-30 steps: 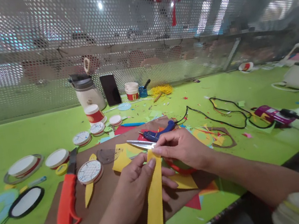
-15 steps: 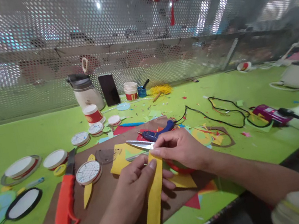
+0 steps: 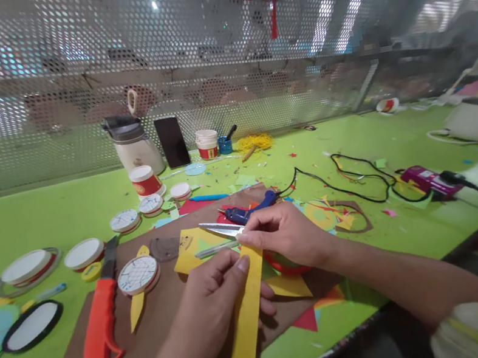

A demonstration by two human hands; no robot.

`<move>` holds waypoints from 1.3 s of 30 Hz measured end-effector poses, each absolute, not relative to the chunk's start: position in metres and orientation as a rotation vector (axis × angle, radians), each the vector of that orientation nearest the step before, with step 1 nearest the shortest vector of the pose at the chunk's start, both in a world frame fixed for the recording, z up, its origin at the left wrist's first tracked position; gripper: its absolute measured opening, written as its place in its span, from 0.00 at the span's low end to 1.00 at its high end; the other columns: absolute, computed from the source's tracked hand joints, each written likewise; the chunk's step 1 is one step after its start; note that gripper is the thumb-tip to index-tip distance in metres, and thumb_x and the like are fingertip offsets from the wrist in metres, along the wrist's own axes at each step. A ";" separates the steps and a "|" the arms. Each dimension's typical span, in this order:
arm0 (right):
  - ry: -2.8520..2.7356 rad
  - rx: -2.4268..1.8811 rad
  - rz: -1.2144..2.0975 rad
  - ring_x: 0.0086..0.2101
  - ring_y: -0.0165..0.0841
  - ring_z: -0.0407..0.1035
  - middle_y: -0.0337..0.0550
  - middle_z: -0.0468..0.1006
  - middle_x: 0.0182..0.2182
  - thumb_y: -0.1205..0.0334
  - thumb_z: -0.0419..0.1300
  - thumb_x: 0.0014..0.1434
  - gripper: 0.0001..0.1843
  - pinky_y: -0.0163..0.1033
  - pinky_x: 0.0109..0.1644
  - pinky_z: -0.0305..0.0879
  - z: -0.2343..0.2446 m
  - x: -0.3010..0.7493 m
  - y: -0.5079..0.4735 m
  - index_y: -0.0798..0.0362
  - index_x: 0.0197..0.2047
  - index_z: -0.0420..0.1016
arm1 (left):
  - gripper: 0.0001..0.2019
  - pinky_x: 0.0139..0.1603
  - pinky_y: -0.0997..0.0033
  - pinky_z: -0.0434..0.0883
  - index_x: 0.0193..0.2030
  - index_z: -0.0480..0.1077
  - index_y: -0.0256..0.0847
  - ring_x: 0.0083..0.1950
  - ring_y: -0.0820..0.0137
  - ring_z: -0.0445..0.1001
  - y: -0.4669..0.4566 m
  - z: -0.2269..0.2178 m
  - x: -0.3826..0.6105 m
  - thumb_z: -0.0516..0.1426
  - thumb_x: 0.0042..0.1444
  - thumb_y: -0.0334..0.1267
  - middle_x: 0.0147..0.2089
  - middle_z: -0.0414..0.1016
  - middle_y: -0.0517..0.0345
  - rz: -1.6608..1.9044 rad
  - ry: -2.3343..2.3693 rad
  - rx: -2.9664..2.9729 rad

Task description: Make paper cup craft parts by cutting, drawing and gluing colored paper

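My left hand (image 3: 219, 290) holds a long yellow paper strip (image 3: 244, 338), its thumb on top and its other fingers behind. The strip's lower end runs toward me. My right hand (image 3: 286, 235) is closed in a pinch at the strip's upper end, the fingertips close to my left thumb. Scissors with silver blades (image 3: 222, 229) and a red handle (image 3: 285, 266) lie behind and below the right hand, which partly covers them; whether it touches them I cannot tell. Yellow paper pieces (image 3: 185, 253) and a blue glue gun (image 3: 254, 209) lie just beyond.
On the brown board (image 3: 164, 334) rest an orange-handled knife (image 3: 101, 327) and a round white lid (image 3: 138, 275). More lids (image 3: 84, 253), a jug (image 3: 136, 148), a phone (image 3: 172, 142) and paper cups (image 3: 207, 144) stand on the green table (image 3: 358, 306). A black cord (image 3: 360, 160) reaches a purple device (image 3: 431, 181).
The upper end of the yellow strip has shifted slightly right, and the strip leans a little more. Both hands keep their hold; the view has moved slightly.
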State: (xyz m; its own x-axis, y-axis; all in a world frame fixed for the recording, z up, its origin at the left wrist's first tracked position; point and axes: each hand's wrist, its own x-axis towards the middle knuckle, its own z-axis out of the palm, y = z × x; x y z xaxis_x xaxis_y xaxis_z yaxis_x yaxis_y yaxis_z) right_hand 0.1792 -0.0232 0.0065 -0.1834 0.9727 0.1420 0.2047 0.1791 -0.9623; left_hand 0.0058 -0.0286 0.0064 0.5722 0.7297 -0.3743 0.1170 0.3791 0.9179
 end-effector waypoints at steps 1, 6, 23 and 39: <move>-1.571 -1.167 1.082 0.23 0.24 0.56 0.35 0.67 0.21 0.57 0.62 0.56 0.12 0.32 0.26 0.53 0.006 0.179 -0.023 0.58 0.28 0.74 | 0.15 0.26 0.67 0.73 0.34 0.65 0.40 0.26 0.62 0.79 -0.029 0.006 0.006 0.55 0.56 0.51 0.26 0.80 0.51 0.466 0.909 1.150; -1.577 -1.187 1.053 0.22 0.24 0.55 0.34 0.66 0.20 0.57 0.61 0.56 0.12 0.31 0.25 0.52 0.006 0.181 -0.023 0.58 0.28 0.74 | 0.13 0.25 0.69 0.73 0.35 0.63 0.41 0.26 0.63 0.79 -0.030 0.006 0.006 0.54 0.57 0.50 0.27 0.80 0.53 0.483 0.912 1.154; -1.488 -1.117 1.158 0.18 0.23 0.58 0.35 0.68 0.17 0.58 0.60 0.58 0.14 0.30 0.22 0.54 0.010 0.180 -0.037 0.57 0.24 0.71 | 0.11 0.25 0.74 0.73 0.32 0.67 0.39 0.24 0.69 0.77 -0.025 0.011 0.003 0.60 0.52 0.44 0.25 0.78 0.55 0.639 0.910 1.118; -1.512 -1.070 1.179 0.19 0.24 0.58 0.37 0.69 0.19 0.53 0.57 0.61 0.17 0.32 0.24 0.54 0.000 0.174 -0.040 0.56 0.25 0.71 | 0.11 0.24 0.72 0.71 0.30 0.68 0.41 0.25 0.66 0.77 -0.014 0.019 -0.012 0.60 0.52 0.46 0.25 0.78 0.54 0.554 0.789 1.246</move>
State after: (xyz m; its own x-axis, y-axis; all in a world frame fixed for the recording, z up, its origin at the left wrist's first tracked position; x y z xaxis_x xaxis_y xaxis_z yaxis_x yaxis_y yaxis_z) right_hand 0.1735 -0.0402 -0.0002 -0.2083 0.9675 0.1435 0.0963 0.1663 -0.9814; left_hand -0.0123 -0.0138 0.0193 0.6239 0.7497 -0.2208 0.0460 0.2468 0.9680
